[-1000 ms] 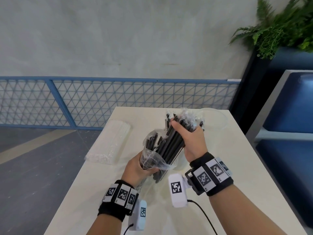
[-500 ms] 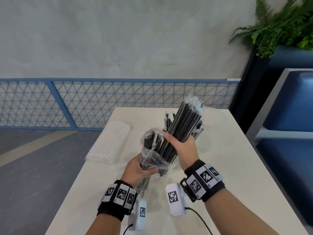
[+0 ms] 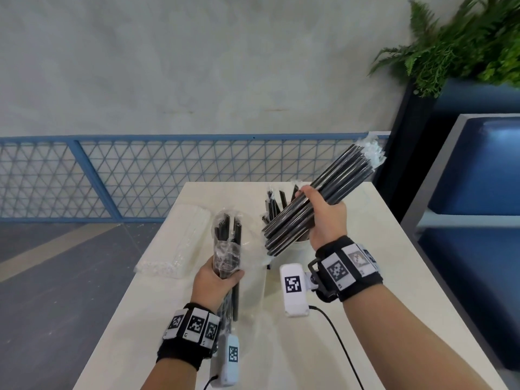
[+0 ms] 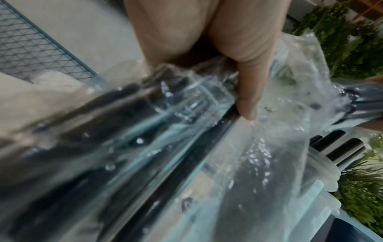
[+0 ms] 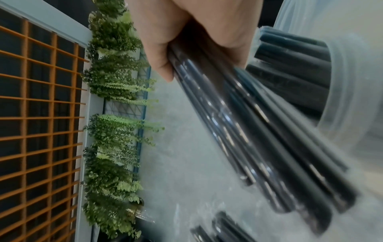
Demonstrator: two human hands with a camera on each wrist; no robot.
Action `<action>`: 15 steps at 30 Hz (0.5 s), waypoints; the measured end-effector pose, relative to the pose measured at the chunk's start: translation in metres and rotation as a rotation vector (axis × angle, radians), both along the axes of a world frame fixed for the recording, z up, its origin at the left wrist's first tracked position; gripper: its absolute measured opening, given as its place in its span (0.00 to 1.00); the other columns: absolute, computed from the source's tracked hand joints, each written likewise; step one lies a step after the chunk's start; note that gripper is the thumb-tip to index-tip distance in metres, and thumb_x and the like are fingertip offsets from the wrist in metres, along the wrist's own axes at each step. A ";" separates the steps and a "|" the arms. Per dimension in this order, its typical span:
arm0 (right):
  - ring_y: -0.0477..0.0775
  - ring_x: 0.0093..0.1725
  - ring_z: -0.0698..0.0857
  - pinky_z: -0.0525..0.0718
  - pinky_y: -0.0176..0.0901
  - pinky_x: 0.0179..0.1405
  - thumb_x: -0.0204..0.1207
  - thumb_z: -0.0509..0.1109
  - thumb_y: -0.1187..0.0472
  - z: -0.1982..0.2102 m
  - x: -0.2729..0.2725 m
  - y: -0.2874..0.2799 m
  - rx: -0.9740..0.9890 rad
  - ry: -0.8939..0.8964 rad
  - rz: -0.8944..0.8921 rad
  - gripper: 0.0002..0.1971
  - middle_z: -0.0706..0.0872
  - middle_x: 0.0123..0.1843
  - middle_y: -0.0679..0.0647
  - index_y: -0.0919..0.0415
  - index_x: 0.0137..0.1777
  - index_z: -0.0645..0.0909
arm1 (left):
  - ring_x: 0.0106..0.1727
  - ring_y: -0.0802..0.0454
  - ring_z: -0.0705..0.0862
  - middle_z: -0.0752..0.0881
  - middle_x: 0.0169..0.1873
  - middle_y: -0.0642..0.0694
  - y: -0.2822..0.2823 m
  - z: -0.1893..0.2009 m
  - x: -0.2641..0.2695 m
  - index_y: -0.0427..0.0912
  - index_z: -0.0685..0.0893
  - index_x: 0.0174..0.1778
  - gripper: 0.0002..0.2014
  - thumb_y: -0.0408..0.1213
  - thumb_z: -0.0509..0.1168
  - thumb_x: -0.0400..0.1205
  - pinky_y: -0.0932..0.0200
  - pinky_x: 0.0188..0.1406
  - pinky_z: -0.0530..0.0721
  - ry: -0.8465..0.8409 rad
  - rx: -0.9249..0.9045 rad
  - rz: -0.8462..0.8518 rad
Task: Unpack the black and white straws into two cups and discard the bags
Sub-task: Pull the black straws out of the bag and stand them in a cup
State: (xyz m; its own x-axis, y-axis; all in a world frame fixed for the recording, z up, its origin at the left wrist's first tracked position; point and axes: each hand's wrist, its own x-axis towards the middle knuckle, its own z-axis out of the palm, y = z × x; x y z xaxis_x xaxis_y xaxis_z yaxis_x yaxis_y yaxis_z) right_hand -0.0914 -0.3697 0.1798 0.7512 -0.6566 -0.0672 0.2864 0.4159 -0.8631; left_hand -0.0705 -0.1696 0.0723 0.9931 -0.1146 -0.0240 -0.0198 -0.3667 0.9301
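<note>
My right hand (image 3: 320,212) grips a thick bundle of black straws (image 3: 323,198), tilted up to the right above the table, clear of the bag; the same bundle of black straws (image 5: 259,135) fills the right wrist view. My left hand (image 3: 219,277) holds the clear plastic bag (image 3: 228,243) upright, with a few black straws left inside; the bag (image 4: 269,147) is crumpled under my thumb. A clear cup (image 3: 301,244) behind the bundle holds several black straws (image 3: 277,205). A sealed bag of white straws (image 3: 180,243) lies at the table's left edge.
The cream table (image 3: 380,263) has its right edge next to a blue bench (image 3: 478,178). A black planter with a fern (image 3: 464,43) stands at the far right. A blue mesh railing (image 3: 112,175) runs behind the table. Wrist camera cables trail over the near table.
My right hand has pulled the bundle of black straws fully out of the bag and swung it up and right. My left hand with the bag has dropped lower and shifted left.
</note>
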 end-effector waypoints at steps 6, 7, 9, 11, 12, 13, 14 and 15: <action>0.59 0.48 0.87 0.87 0.50 0.52 0.71 0.75 0.63 0.025 -0.002 -0.010 -0.274 -0.024 -0.180 0.13 0.87 0.48 0.64 0.68 0.52 0.79 | 0.39 0.48 0.85 0.86 0.34 0.49 -0.002 -0.001 0.003 0.46 0.81 0.40 0.11 0.36 0.77 0.67 0.59 0.41 0.78 -0.012 -0.036 0.078; 0.56 0.47 0.87 0.87 0.45 0.51 0.71 0.75 0.63 0.028 -0.002 -0.010 -0.353 -0.030 -0.200 0.12 0.88 0.47 0.60 0.65 0.52 0.79 | 0.38 0.49 0.84 0.86 0.34 0.50 -0.004 0.001 0.002 0.47 0.81 0.39 0.11 0.36 0.77 0.68 0.59 0.40 0.78 -0.009 -0.042 0.075; 0.46 0.43 0.86 0.86 0.34 0.47 0.70 0.75 0.62 0.028 0.000 -0.006 -0.488 -0.021 -0.193 0.11 0.86 0.43 0.49 0.59 0.50 0.78 | 0.37 0.52 0.83 0.85 0.33 0.51 -0.006 0.004 -0.001 0.47 0.80 0.39 0.11 0.36 0.77 0.68 0.61 0.39 0.77 -0.013 -0.050 0.065; 0.36 0.41 0.83 0.82 0.25 0.42 0.70 0.75 0.61 0.019 0.004 0.000 -0.565 0.018 -0.148 0.12 0.83 0.41 0.40 0.55 0.50 0.77 | 0.36 0.56 0.83 0.84 0.33 0.52 -0.009 0.007 -0.003 0.45 0.81 0.40 0.11 0.35 0.77 0.69 0.63 0.36 0.76 -0.025 -0.045 0.051; 0.33 0.40 0.82 0.81 0.24 0.41 0.70 0.75 0.61 0.012 0.006 0.003 -0.589 0.038 -0.129 0.12 0.83 0.40 0.38 0.54 0.50 0.77 | 0.36 0.57 0.82 0.84 0.33 0.53 -0.010 0.008 -0.004 0.45 0.81 0.41 0.11 0.35 0.77 0.69 0.65 0.34 0.76 -0.022 -0.051 0.042; 0.32 0.40 0.82 0.80 0.25 0.42 0.70 0.75 0.61 0.005 0.007 0.005 -0.611 0.056 -0.114 0.11 0.82 0.39 0.37 0.54 0.50 0.78 | 0.36 0.58 0.82 0.84 0.33 0.53 -0.011 0.009 -0.004 0.44 0.81 0.42 0.11 0.34 0.77 0.69 0.67 0.34 0.76 -0.015 -0.065 0.033; 0.31 0.40 0.81 0.79 0.25 0.42 0.71 0.75 0.61 0.000 0.010 0.006 -0.628 0.070 -0.102 0.12 0.82 0.39 0.36 0.54 0.51 0.78 | 0.37 0.59 0.82 0.85 0.33 0.53 -0.012 0.009 -0.005 0.44 0.81 0.42 0.12 0.34 0.77 0.69 0.68 0.34 0.76 -0.006 -0.083 0.027; 0.31 0.40 0.81 0.78 0.24 0.41 0.71 0.75 0.61 -0.005 0.012 0.007 -0.640 0.079 -0.089 0.12 0.82 0.39 0.36 0.55 0.52 0.78 | 0.37 0.60 0.83 0.85 0.34 0.53 -0.013 0.009 -0.005 0.43 0.81 0.43 0.12 0.33 0.77 0.69 0.69 0.34 0.76 0.000 -0.102 0.023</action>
State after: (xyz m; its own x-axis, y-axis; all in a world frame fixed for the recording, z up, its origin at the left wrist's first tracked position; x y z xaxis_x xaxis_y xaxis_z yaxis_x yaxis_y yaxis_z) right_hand -0.0795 -0.3623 0.1752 0.7006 -0.6451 0.3049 0.2213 -0.2099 -0.9524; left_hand -0.0754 -0.1822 0.0814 0.9955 -0.0938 -0.0129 -0.0130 -0.2703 0.9627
